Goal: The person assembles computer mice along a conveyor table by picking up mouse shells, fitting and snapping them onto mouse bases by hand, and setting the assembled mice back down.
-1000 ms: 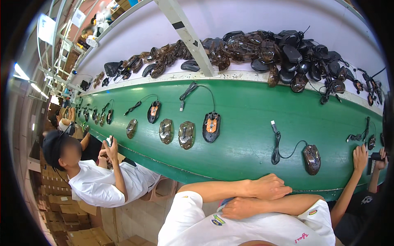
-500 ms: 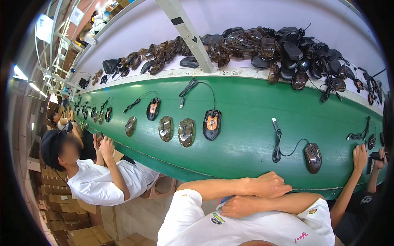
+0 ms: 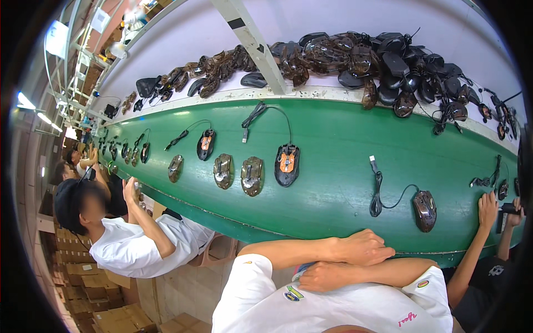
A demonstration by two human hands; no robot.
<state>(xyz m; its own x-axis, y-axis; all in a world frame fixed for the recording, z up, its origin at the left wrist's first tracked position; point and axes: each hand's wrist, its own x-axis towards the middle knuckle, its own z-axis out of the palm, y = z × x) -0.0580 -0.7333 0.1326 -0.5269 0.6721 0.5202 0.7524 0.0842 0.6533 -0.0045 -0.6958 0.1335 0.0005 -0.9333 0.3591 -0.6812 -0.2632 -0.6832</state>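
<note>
My forearms are crossed at the near edge of the green belt. My left hand [image 3: 366, 248] reaches to the right, its fingers curled in beside the belt's edge with nothing visible in them. Below the left forearm, my right hand [image 3: 322, 276] points left, fingers together and bent, also with no object showing. Nearest to my left hand lies a closed dark translucent computer mouse [image 3: 425, 211], with its bundled cable [image 3: 376, 191] beside it. Farther left on the belt is an opened mouse [image 3: 287, 165] with an orange inner part, beside two brown translucent mouse shells [image 3: 252, 176].
Along the white back shelf [image 3: 327, 93] runs a heap of mice and shells [image 3: 344, 55], below a metal post [image 3: 250, 44]. A co-worker in white [image 3: 139, 244] sits left; another co-worker's hands [image 3: 488, 213] work at right. Cardboard boxes [image 3: 122, 319] stand at lower left.
The co-worker on the left has raised a hand a little and shifted it left. My crossed arms and the mice on the belt stay put; the view has tilted very slightly.
</note>
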